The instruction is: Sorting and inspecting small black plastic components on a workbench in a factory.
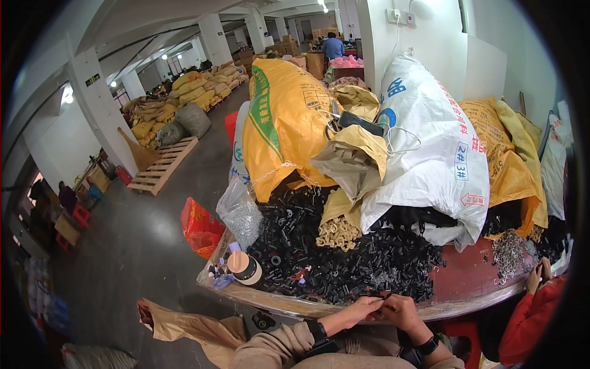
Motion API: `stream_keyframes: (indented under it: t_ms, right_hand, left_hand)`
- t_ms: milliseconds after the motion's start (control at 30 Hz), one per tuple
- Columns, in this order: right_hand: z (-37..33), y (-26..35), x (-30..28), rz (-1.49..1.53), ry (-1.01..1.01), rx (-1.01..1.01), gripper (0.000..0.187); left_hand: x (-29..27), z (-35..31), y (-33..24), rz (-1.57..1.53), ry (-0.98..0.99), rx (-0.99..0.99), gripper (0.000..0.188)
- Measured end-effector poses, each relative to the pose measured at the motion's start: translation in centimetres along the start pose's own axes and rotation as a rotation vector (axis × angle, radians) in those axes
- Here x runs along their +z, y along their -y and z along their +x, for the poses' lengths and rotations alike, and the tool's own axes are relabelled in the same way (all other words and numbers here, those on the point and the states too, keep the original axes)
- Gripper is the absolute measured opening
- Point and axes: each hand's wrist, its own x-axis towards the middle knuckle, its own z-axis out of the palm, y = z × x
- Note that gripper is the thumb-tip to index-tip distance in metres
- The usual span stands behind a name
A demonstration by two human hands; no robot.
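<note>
At the table's near edge, my left hand and my right hand meet with their fingers pinched together. A small dark piece seems to sit between the fingertips, but its kind is too small to tell. Just beyond my hands spreads a heap of small black plastic parts. Small metal pieces lie among the black parts close to my fingers. Tan plastic clips spill from a paper bag farther back.
A yellow sack and a white sack tower over the heap. To the left stand a lidded jar and a clear bag of metal pieces. Silvery hooks lie at right, near another person's hands.
</note>
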Motion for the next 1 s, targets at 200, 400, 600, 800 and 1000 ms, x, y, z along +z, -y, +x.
stream_keyframes:
  t_ms: [200, 400, 600, 800, 1000]
  right_hand:
    - [1.2, 0.3, -0.4, 0.110, 0.109, 0.105, 0.008]
    - [1.5, -0.5, -1.1, 0.189, 0.078, 0.208, 0.006]
    - [-0.4, -3.8, -4.3, -0.195, -0.145, 0.251, 0.011]
    - [-2.3, -5.6, -4.2, -0.443, -0.166, 0.264, 0.016]
    - [-2.2, -6.2, -3.5, -0.400, -0.162, 0.245, 0.013]
  left_hand:
    - [-0.8, 0.5, 0.7, -0.170, -0.053, -0.028, 0.026]
    - [-1.7, 0.8, 0.6, -0.317, -0.058, -0.029, 0.022]
    - [-2.2, 0.3, 0.2, -0.373, -0.065, 0.023, 0.021]
    - [-1.4, 0.2, 0.2, -0.410, -0.060, 0.075, 0.020]
    - [-1.4, 0.0, 0.2, -0.427, -0.037, 0.082, 0.020]
